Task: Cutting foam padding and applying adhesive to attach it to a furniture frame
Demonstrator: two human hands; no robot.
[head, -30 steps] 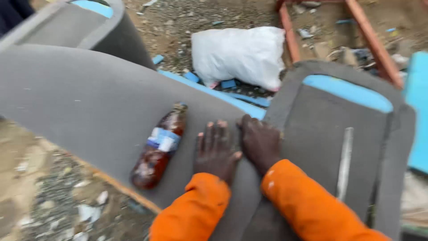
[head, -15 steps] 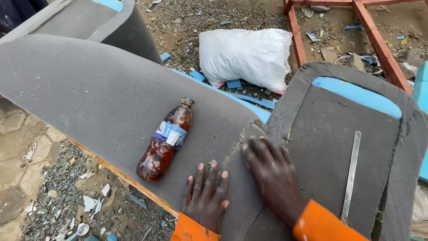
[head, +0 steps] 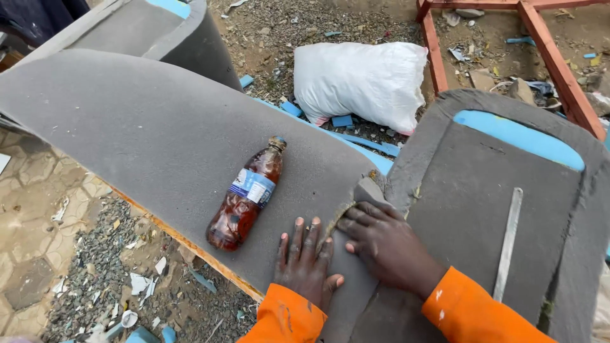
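Both hands on grey foam sheet (head: 146,133), which curves over a frame w/ an orange-brown edge showing underneath. Left hand (head: 306,257) lies flat, palm down, fingers straight and close together, tips pointing up the sheet. Right hand (head: 387,244) just beside it, fingers bent and pressed on the torn foam edge (head: 367,190) where sheet meets the grey foam panel (head: 470,190); not clamped round anything. Orange sleeves on both arms.

Vs 0.5 s ago: left hand sits higher on the sheet and nearer the right; right hand's fingertips now at the seam's lifted corner. Bottle unchanged.

Brown bottle (head: 248,194) w/ pale label lies on its side on the sheet, near the left hand, not touching. Metal ruler (head: 508,244) lies on the panel, right of the right hand. White sack (head: 362,79) on gravel beyond. Red frame (head: 553,60) top right.
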